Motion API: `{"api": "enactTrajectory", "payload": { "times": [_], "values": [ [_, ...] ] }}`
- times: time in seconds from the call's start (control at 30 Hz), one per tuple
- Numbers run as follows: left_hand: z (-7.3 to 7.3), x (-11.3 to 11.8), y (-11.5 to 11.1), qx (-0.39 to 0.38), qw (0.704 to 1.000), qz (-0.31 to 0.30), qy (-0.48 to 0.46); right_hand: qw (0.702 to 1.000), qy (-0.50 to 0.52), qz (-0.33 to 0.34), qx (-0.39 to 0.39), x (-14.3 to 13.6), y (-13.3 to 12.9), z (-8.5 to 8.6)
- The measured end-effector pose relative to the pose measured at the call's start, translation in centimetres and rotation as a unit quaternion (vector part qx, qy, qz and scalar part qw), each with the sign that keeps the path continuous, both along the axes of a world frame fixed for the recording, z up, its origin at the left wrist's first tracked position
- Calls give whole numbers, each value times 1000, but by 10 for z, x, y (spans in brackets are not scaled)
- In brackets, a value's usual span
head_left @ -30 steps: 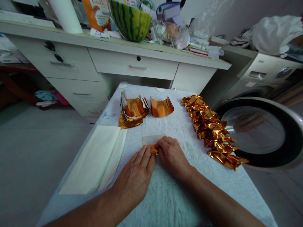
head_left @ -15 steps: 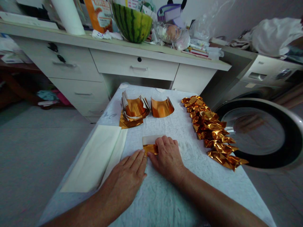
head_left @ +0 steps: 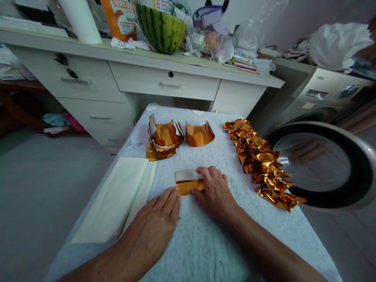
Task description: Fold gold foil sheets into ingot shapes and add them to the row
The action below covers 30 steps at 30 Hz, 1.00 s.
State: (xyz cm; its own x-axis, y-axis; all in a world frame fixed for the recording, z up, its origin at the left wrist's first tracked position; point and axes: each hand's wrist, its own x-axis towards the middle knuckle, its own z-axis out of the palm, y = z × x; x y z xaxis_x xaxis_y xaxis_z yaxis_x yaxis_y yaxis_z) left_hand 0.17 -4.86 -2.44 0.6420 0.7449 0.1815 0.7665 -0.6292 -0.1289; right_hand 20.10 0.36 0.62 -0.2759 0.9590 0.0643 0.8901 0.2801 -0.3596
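A sheet of gold foil paper (head_left: 190, 187) lies on the cloth-covered table, its near part folded so that a pale strip shows along the far side. My left hand (head_left: 160, 213) lies flat, fingertips touching the sheet's near left corner. At the right end rests my right hand (head_left: 217, 194), thumb on the gold part and fingers over the pale strip, thumb and fingers apart. Beyond them stand a stack of curled gold sheets (head_left: 166, 135) and a single curled gold sheet (head_left: 200, 134). Crumpled-looking folded gold foil pieces (head_left: 264, 168) form a row at the right.
Folded cream paper (head_left: 114, 199) lies along the table's left side. Behind the table runs a white counter (head_left: 194, 66) with drawers, bearing a cut watermelon (head_left: 161, 29) and plastic bags. An open washing machine door (head_left: 320, 164) sits beside the table's right edge.
My right hand has slid to the right along the folded sheet, uncovering more of its gold part and pale strip. My left hand stays at the left corner.
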Motion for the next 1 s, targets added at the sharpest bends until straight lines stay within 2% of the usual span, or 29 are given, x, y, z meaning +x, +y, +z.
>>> {"api": "enactTrajectory", "payload": {
  "times": [0.17,0.43,0.63,0.9,1.0],
  "values": [
    [1,0,0,-5,1000,18,-16,1000,-5,-7,-16,14,7,2],
    [3,-1,0,24,1000,-3,3,998,-19,-13,-65,34,17,6],
    [1,1,-3,3,1000,13,-7,995,5,-1,-100,42,24,10],
    [17,11,7,-47,998,23,17,992,79,9,-99,52,25,14],
    [24,19,14,-67,996,42,32,989,127,46,-53,55,24,17]
  ]
}}
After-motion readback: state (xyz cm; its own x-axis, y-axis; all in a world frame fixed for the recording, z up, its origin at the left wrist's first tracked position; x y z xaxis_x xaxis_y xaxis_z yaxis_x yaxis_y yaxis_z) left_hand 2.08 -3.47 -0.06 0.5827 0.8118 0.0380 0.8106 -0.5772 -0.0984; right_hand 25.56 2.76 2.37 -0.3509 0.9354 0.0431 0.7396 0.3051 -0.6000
